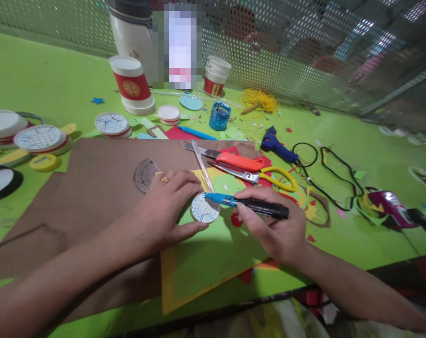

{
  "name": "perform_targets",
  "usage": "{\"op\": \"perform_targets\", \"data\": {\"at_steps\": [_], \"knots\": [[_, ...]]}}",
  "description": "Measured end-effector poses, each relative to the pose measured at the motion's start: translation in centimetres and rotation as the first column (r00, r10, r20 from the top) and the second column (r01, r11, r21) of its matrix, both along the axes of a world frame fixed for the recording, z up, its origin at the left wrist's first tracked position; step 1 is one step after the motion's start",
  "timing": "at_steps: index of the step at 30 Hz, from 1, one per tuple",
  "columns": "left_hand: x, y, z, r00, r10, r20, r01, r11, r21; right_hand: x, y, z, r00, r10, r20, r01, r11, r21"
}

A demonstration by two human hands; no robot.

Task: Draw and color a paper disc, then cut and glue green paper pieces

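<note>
My left hand [165,204] wears a ring and steadies a small round white disc [201,212] between thumb and fingers. Dark lines and blue dots cover the disc's face. In my right hand [278,232] is a marker [260,206] with a blue front and a black barrel, its tip at the disc's upper edge. Under the disc lies green paper [213,267] on a yellow sheet [167,291]. Just beyond my hands are a clear stick [202,164], an orange utility knife [239,161] and yellow-handled scissors [276,179]. A protractor [145,174] rests near my left hand.
Brown cardboard [100,188] spreads across the green table [361,244]. A blue glue gun [278,146] and its black cord lie at right. Further back stand red-and-white paper cups [130,84] and a blue jar [219,117]. Patterned white lids [112,123] sit at left.
</note>
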State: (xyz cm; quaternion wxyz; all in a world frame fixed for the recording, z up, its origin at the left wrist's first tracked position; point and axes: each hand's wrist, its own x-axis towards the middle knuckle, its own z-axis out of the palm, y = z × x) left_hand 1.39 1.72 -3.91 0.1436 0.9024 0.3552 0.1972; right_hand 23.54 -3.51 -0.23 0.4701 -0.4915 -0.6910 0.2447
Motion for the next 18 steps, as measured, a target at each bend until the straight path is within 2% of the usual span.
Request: {"op": "perform_targets", "data": {"at_steps": [7,18], "knots": [[0.04,-0.05,0.18,1.0,-0.001,0.011,0.001,1.0,-0.025,0.03,-0.09,-0.12,1.0,-0.023,-0.018,0.022,0.999,-0.034],[0.26,-0.24,0.32,1.0,0.024,0.014,-0.023,0.999,-0.044,-0.25,0.15,-0.18,0.997,0.081,-0.008,-0.081,0.995,-0.053]]}}
